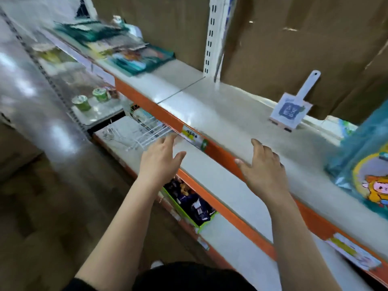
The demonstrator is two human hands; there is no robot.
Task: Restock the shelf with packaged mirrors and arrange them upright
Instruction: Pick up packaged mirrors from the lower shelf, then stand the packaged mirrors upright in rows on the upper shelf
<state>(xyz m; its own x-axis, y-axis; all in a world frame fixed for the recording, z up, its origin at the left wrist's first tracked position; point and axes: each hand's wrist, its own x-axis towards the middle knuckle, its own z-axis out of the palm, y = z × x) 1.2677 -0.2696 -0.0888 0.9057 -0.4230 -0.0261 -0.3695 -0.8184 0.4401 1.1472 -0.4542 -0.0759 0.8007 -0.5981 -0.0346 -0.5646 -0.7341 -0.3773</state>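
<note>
One packaged mirror [294, 108] with a white handle and a blue-printed card stands upright at the back of the grey shelf [231, 114], leaning on the cardboard wall. My left hand [160, 159] hovers with spread fingers below the shelf's orange front edge [151, 108]. My right hand [263, 171] is also spread, its fingers over that front edge, holding nothing. A teal plastic package [365, 164] with a cartoon print stands at the right end of the shelf.
Flat teal packets [142, 57] lie on the shelf's left part beside a white slotted upright [212, 36]. A lower shelf [220, 185] holds a white wire rack [144, 133]; beneath it is a green box of dark packets [193, 204]. Green cups [81, 102] stand further left.
</note>
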